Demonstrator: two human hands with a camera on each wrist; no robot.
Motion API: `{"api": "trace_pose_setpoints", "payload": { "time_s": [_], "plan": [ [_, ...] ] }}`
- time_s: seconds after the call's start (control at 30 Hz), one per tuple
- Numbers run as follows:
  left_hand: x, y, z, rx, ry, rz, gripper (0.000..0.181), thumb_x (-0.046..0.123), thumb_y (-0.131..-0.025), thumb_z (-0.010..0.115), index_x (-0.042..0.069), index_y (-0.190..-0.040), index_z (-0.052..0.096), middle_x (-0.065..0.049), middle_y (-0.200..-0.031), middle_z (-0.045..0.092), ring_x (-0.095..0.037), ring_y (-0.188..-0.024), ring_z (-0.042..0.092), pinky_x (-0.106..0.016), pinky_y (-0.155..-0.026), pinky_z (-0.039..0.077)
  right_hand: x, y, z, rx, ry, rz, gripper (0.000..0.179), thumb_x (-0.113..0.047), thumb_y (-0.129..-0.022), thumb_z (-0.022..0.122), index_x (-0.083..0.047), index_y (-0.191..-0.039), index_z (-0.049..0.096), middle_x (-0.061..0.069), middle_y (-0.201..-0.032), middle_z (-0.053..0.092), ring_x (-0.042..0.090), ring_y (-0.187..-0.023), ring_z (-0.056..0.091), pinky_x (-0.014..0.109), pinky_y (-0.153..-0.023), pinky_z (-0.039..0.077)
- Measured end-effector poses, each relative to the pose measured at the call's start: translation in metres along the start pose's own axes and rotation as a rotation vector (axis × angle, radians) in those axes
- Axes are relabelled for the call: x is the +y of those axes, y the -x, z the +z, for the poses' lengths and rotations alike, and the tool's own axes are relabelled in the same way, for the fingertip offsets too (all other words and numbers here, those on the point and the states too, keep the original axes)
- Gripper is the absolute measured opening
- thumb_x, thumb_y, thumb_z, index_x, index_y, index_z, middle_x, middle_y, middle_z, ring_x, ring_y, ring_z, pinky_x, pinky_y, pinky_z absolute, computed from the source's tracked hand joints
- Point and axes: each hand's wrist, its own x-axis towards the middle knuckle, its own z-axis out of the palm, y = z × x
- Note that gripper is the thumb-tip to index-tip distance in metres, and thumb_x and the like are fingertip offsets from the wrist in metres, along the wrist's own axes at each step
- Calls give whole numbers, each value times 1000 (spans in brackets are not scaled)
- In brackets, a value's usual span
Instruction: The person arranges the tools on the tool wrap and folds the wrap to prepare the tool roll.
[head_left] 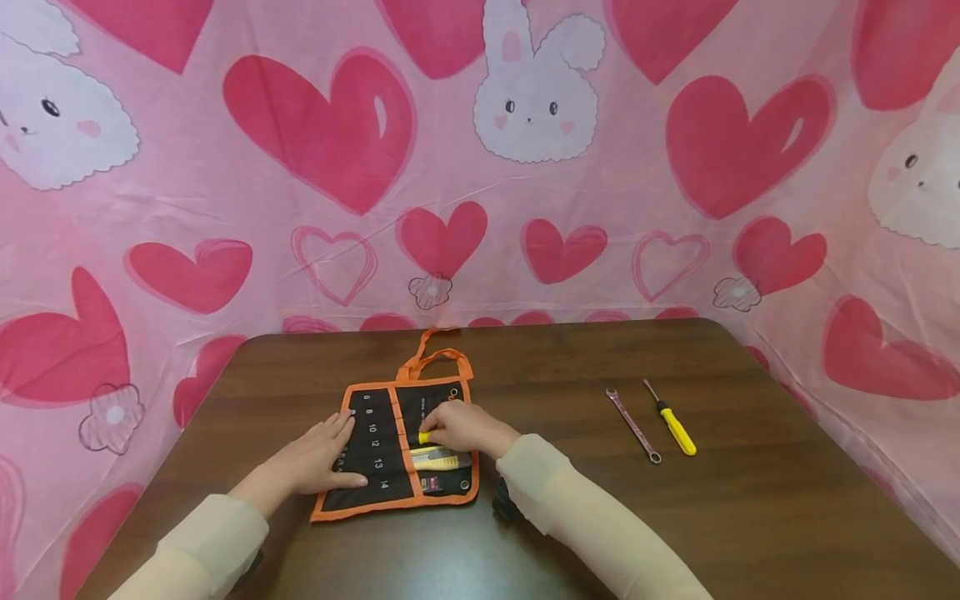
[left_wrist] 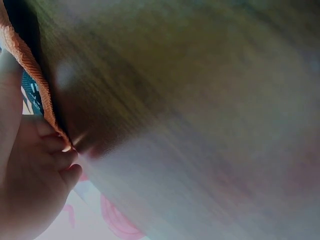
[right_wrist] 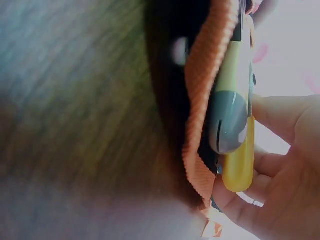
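On my head-cam feed the L hand point(head_left: 315, 458) rests on the L edge of the blk tool pouch point(head_left: 352, 496) w/ orange trim, fingers close tog. and thumb apart. I have the R hand point(head_left: 461, 427) over the pouch's R half, thumb & fingers pinching a yel. handle point(right_wrist: 239, 172) just beside the yel./grey utility knife point(head_left: 438, 462) in its pocket; whether the handle sits in a pocket I can't tell. Wrench point(head_left: 633, 427) and yel. screwdriver point(head_left: 677, 429) lie near each other on the table point(head_left: 570, 358), well apart from the pouch, R side.
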Motion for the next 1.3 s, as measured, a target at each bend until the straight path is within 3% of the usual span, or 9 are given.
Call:
{"api": "trace_pose_setpoints", "payload": {
  "time_s": [0.2, 0.3, 0.43, 0.8, 1.0, 1.1, 1.23, 1.3],
  "plan": [
    [0, -1, 1, -5, 2, -10, 108, 65, -70, 63, -12, -137, 29, -30, -143, 23, -44, -131, 20, -54, -104, 20, -1, 1, 1, -11, 84, -46, 22, -19, -92, 58, -19, -112, 68, -8, -105, 64, 6, -94, 56, 28, -86, 46],
    [-1, -1, 2, -8, 6, -16, 108, 65, -70, 63, -12, -137, 29, -29, -144, 23, -44, -131, 20, -54, -105, 19, 0, 1, 2, -16, 111, -53, 24, -19, -93, 57, -21, -114, 67, -7, -102, 61, 6, -88, 54, 26, -80, 47],
    [-2, -1, 3, -7, 5, -16, 107, 65, -70, 63, -11, -137, 30, -29, -144, 23, -44, -131, 20, -54, -104, 20, 1, 0, 4, -33, 113, -58, 25, -19, -94, 55, -24, -116, 66, -7, -93, 55, 7, -77, 48, 22, -67, 44],
    [-1, -3, 3, -6, 1, -14, 108, 66, -70, 63, -12, -137, 29, -29, -144, 23, -44, -131, 20, -54, -104, 20, 2, 0, 3, -133, 112, -23, 41, -14, -95, 52, -38, -128, 54, -5, -86, 45, 12, -79, 44, 24, -68, 42],
    [-1, -3, 2, 2, -4, -12, 108, 65, -70, 64, -13, -137, 30, -30, -143, 24, -45, -131, 20, -55, -104, 21, 6, -1, 4, -64, 48, -89, 37, -17, -95, 53, -33, -127, 56, -8, -85, 49, 10, -73, 45, 22, -64, 40],
    [-1, -4, 2, -2, -6, -18, 108, 66, -70, 63, -12, -137, 30, -29, -143, 24, -44, -131, 20, -55, -104, 21, 8, -3, 5, -19, -9, -125, 36, -18, -94, 55, -28, -127, 57, -9, -95, 58, 6, -78, 50, 20, -68, 43],
    [-2, -3, 3, -11, -5, -24, 108, 66, -70, 63, -11, -138, 29, -29, -144, 23, -44, -131, 20, -55, -104, 20, 9, -6, 7, 7, -109, -98, 33, -20, -93, 56, -24, -126, 59, -7, -116, 60, 3, -93, 54, 22, -77, 46],
    [-2, -3, 3, -11, -3, -27, 108, 66, -70, 63, -10, -138, 29, -28, -144, 23, -44, -131, 20, -55, -104, 20, 10, -6, 7, 7, -161, -65, 31, -22, -92, 57, -22, -123, 61, -7, -117, 60, 4, -97, 54, 23, -79, 46]
  ]
}}
